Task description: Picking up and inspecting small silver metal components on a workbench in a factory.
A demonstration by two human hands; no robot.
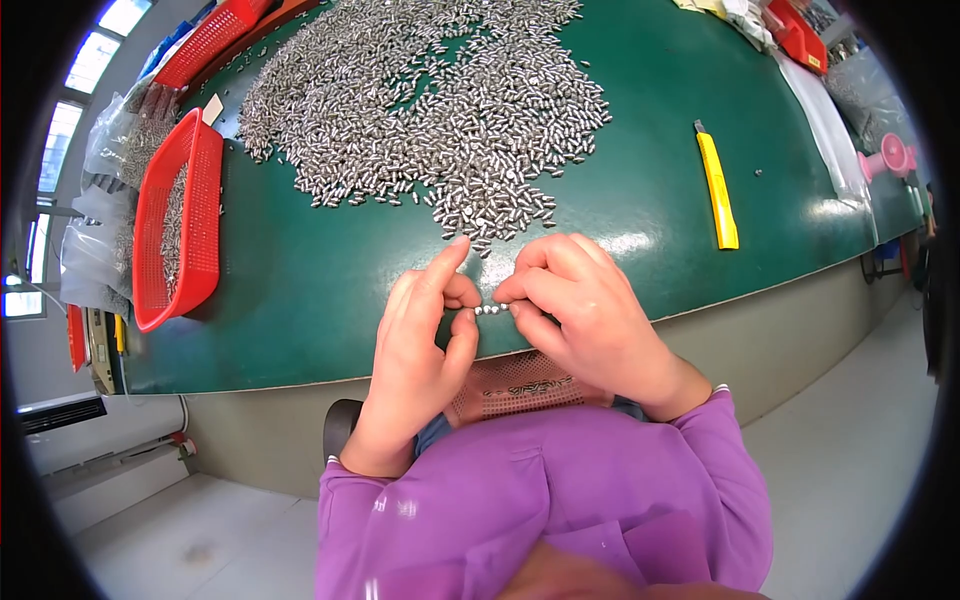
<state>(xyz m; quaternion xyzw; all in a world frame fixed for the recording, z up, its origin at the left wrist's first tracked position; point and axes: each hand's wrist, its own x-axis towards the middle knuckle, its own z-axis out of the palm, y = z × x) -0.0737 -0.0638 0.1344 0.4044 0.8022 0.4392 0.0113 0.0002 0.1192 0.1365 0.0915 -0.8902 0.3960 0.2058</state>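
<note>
A short row of small silvery metal parts (492,310) lies at the near edge of the green table, between my two hands. My left hand (410,335) is closed in a pinch at the row's left end, its index finger raised above. At the right end my right hand (590,315) pinches the row between thumb and fingers. Just beyond the fingertips, a large heap of the same pointed metal parts (430,110) spreads over the tabletop. Below the table edge, at my lap, a pinkish mesh basket (475,405) holds some of these parts.
A red plastic basket (205,230) with metal parts stands at the left, beside clear bags (95,235). A yellow utility knife (716,190) lies on the green table (660,120) to the right. A pink object (890,158) and red bin (800,40) are farther right.
</note>
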